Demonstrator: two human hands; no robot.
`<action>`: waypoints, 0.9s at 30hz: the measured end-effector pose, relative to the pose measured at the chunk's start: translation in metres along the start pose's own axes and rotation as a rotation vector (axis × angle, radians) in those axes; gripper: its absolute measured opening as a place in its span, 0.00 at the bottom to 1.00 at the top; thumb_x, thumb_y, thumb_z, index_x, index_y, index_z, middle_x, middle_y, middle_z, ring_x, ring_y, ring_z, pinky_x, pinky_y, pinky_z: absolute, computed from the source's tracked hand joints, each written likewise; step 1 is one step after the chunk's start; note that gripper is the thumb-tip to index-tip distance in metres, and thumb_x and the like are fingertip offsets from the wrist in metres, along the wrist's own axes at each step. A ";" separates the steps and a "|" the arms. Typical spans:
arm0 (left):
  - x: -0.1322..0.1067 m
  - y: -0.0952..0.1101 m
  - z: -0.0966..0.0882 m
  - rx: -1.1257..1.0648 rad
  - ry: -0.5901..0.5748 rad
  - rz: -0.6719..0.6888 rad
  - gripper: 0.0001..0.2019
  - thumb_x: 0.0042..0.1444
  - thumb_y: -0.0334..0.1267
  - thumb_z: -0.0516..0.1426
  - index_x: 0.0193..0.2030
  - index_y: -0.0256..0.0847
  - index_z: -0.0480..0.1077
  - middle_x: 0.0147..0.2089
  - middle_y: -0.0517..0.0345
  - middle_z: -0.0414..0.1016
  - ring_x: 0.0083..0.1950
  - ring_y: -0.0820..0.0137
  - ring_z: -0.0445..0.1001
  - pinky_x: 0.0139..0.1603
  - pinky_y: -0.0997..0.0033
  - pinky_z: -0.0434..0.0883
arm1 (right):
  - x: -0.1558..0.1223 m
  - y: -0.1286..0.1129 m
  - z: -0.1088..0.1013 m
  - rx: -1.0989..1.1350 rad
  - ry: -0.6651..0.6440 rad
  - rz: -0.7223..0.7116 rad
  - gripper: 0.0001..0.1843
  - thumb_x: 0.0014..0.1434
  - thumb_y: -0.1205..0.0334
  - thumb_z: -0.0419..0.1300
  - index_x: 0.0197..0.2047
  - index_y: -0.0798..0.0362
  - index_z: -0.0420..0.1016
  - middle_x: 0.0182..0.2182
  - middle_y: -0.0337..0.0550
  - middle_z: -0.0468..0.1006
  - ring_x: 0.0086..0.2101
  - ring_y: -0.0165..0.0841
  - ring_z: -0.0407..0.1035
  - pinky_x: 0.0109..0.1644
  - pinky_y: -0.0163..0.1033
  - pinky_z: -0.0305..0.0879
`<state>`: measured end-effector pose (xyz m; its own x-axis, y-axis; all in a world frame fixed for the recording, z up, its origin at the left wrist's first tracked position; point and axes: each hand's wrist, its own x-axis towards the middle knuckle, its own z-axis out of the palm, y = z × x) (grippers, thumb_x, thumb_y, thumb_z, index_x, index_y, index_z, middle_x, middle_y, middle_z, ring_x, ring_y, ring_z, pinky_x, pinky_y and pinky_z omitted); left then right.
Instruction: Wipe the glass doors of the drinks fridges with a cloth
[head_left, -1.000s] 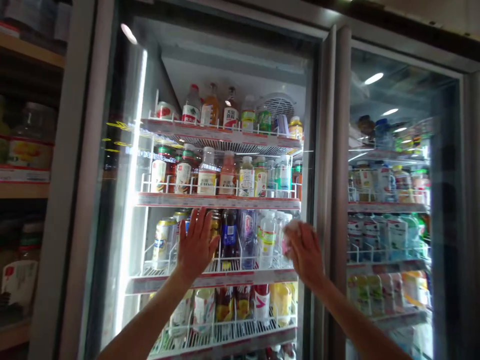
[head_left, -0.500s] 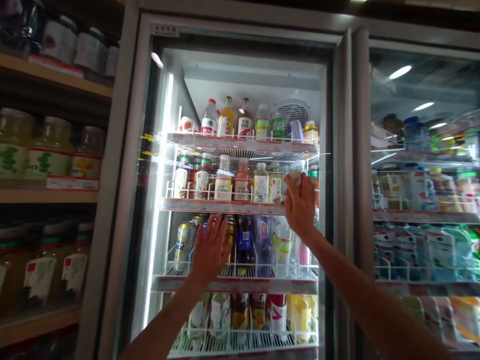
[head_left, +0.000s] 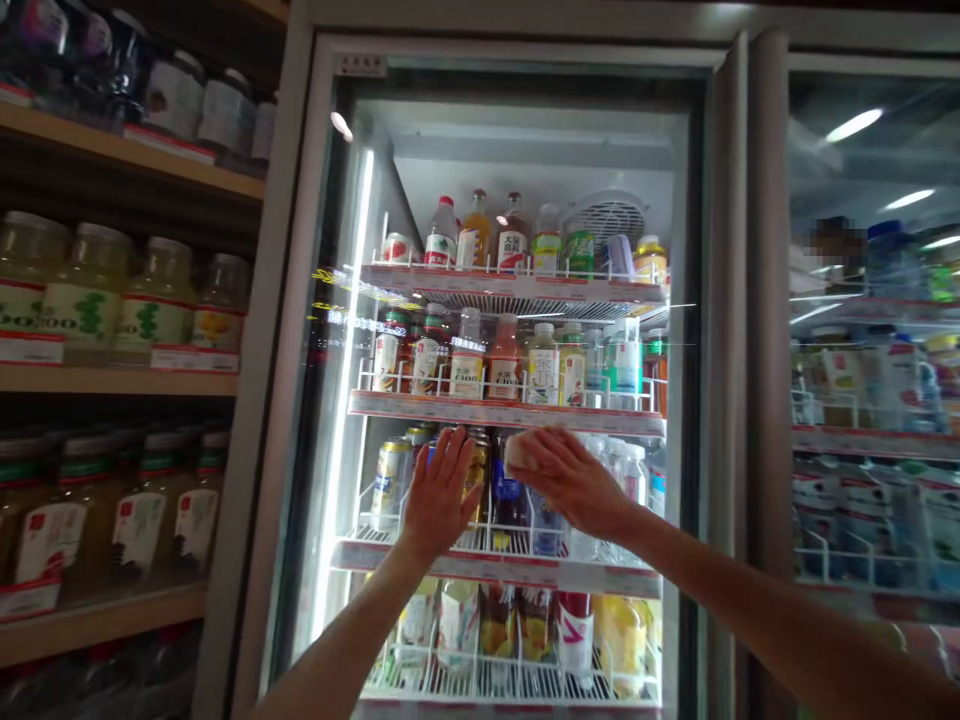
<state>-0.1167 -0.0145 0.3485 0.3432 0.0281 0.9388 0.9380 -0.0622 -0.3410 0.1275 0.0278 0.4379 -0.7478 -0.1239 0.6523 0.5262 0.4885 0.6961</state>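
Note:
My left hand [head_left: 441,495] lies flat and open against the glass door [head_left: 517,150] of a lit drinks fridge, fingers spread, level with the shelf of cans. My right hand [head_left: 571,480] presses a small pale cloth [head_left: 517,455] against the same glass just to the right of the left hand, fingers closed over it. Behind the glass, wire shelves hold rows of bottles [head_left: 504,360] and cans [head_left: 390,480].
A second fridge door [head_left: 862,400] stands to the right, with a grey frame post [head_left: 739,350] between the two. To the left, wooden shelves [head_left: 120,380] carry jars and bottles with price tags.
My right hand with the cloth has swept up the glass, then down and left toward the left hand. The left hand stayed flat on the door. The view shifted left.

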 end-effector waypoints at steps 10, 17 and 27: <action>-0.014 -0.009 -0.008 0.029 -0.039 -0.032 0.32 0.62 0.42 0.48 0.69 0.34 0.41 0.66 0.42 0.56 0.71 0.60 0.40 0.68 0.52 0.44 | 0.013 -0.018 0.005 0.024 -0.027 -0.019 0.33 0.57 0.64 0.54 0.64 0.40 0.53 0.67 0.38 0.48 0.65 0.41 0.41 0.67 0.53 0.43; -0.036 -0.017 -0.015 0.056 -0.053 -0.081 0.33 0.62 0.41 0.48 0.69 0.34 0.39 0.67 0.41 0.53 0.71 0.59 0.41 0.69 0.52 0.43 | 0.038 -0.005 0.003 -0.034 0.170 0.439 0.31 0.59 0.65 0.52 0.65 0.43 0.53 0.67 0.42 0.44 0.65 0.48 0.38 0.64 0.60 0.45; -0.059 -0.036 -0.024 0.081 -0.062 -0.160 0.32 0.63 0.42 0.47 0.70 0.37 0.37 0.69 0.42 0.47 0.71 0.60 0.39 0.68 0.52 0.43 | 0.000 -0.075 0.030 0.037 0.076 0.201 0.34 0.55 0.64 0.57 0.64 0.43 0.55 0.66 0.46 0.51 0.65 0.44 0.42 0.64 0.56 0.44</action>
<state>-0.1717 -0.0381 0.3059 0.1892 0.0932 0.9775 0.9809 0.0283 -0.1926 0.0755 0.0174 0.3766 -0.5956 -0.0849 0.7988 0.6454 0.5416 0.5387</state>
